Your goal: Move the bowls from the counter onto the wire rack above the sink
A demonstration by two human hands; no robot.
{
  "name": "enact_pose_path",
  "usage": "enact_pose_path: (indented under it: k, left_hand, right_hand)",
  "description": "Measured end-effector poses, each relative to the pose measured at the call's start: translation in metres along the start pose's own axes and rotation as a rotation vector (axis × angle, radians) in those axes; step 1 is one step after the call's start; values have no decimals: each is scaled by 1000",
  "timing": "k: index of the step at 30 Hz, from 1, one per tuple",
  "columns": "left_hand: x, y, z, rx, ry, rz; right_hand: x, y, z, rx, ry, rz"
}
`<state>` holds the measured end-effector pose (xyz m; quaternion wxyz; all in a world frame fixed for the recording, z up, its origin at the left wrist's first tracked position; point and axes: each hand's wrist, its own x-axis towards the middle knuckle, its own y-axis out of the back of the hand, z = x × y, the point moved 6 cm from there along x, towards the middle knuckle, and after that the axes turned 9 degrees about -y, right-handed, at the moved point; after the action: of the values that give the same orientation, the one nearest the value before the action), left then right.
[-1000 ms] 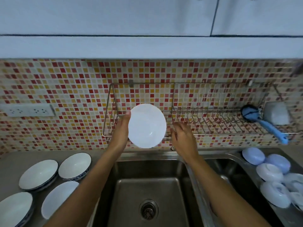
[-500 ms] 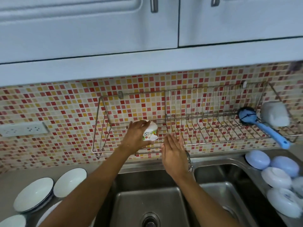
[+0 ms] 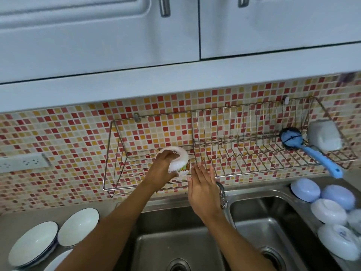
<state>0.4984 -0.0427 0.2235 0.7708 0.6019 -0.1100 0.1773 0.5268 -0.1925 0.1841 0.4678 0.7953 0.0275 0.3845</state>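
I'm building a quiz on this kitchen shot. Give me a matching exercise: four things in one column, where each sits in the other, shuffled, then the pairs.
Things:
1. patterned bowl
2. blue brush
3. white bowls
4. upturned blue and white dishes

Places:
A. on the counter left of the sink
B. under the left hand, upside down on the left part of the wire rack
C. piled at the right side of the sink
D. on the right part of the rack, handle sticking out over its front edge

Pairs: 1-B, 2-D, 3-A, 4-C

- Left hand (image 3: 163,169) and right hand (image 3: 203,187), both bare, no rings showing.
- Forearms bare too, no sleeves anywhere in view.
- No watch, no bands.
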Motion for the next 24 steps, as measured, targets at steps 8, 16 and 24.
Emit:
enact_pose_path:
  k: [8,16,24]
  left_hand:
    - [-18,7,-2,-48,89,112]
    - [-39,4,4,96,138,154]
    - [-34,-6,1,190,22,-23]
  right_hand:
    - [0,-2,0,-6,-5,4]
    - [1,-4,1,-28,10,-20]
    - [0,1,-1,-9,2,28]
